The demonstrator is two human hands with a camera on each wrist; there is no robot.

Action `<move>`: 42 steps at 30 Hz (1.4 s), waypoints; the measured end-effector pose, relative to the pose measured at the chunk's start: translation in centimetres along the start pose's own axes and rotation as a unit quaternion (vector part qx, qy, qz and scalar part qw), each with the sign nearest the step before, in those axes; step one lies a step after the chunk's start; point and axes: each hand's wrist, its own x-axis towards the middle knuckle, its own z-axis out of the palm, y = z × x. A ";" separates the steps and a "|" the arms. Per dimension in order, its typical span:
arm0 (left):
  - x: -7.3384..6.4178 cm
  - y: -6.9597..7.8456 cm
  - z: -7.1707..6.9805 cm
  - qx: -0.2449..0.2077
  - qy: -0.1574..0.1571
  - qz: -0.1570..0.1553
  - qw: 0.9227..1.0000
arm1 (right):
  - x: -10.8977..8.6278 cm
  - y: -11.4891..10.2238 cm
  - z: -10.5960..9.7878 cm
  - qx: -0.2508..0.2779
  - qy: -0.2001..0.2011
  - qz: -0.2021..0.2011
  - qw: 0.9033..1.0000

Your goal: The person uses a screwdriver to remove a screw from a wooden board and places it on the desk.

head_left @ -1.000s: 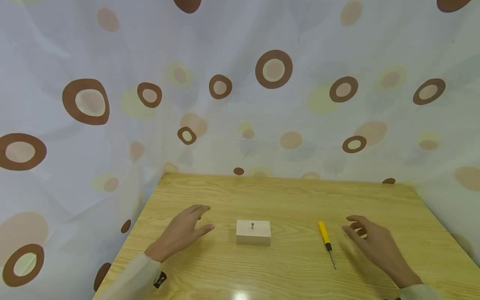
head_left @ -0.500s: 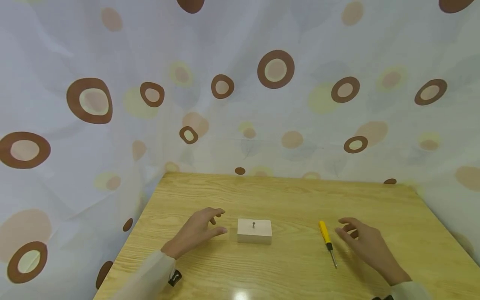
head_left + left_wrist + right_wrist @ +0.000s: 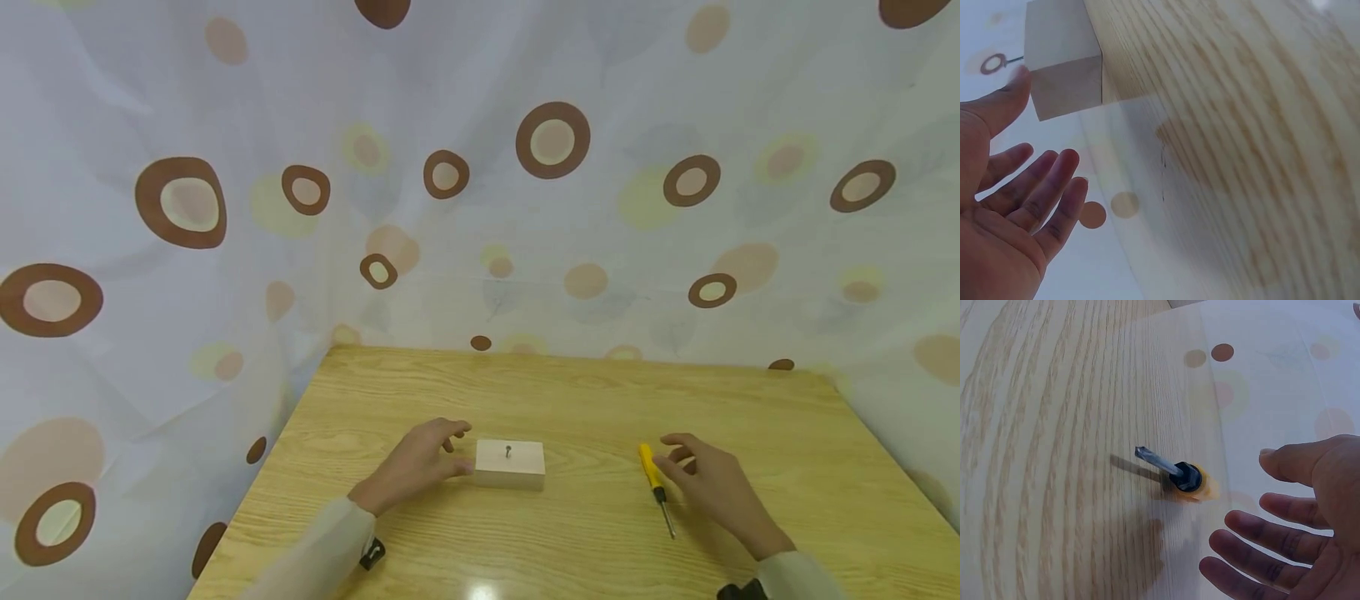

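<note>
A small pale wooden block lies mid-table with a dark screw standing in its top. My left hand is at the block's left side, fingers loosely spread, and its thumb tip seems to touch the block's end face. In the left wrist view the block sits just beyond the thumb of that hand. A yellow-handled screwdriver lies to the right with its tip toward me. My right hand hovers just right of its handle and holds nothing. The right wrist view shows the screwdriver left of the spread fingers.
The wooden table is bordered at the back and on both sides by a white curtain with brown rings. Bare tabletop lies between the block and the screwdriver and along the near edge.
Both hands have slid inward: the left one moved right up to the block, and the right one moved left up to the screwdriver's handle. The block and the screwdriver have not moved.
</note>
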 end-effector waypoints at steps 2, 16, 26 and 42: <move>0.1 0.0 0.2 -0.002 -0.003 0.000 1.000 | 0.2 0.1 0.3 0.005 -0.009 0.002 1.000; 0.4 0.4 0.4 0.025 -0.018 0.011 0.999 | 1.6 0.6 1.0 -0.007 -0.020 -0.005 1.000; 0.6 0.2 0.5 0.004 -0.053 0.029 0.998 | 2.0 0.3 1.3 -0.012 -0.027 0.001 1.000; 0.9 0.7 1.0 0.029 -0.045 0.027 0.998 | 2.9 -0.4 1.6 -0.023 -0.048 0.010 0.999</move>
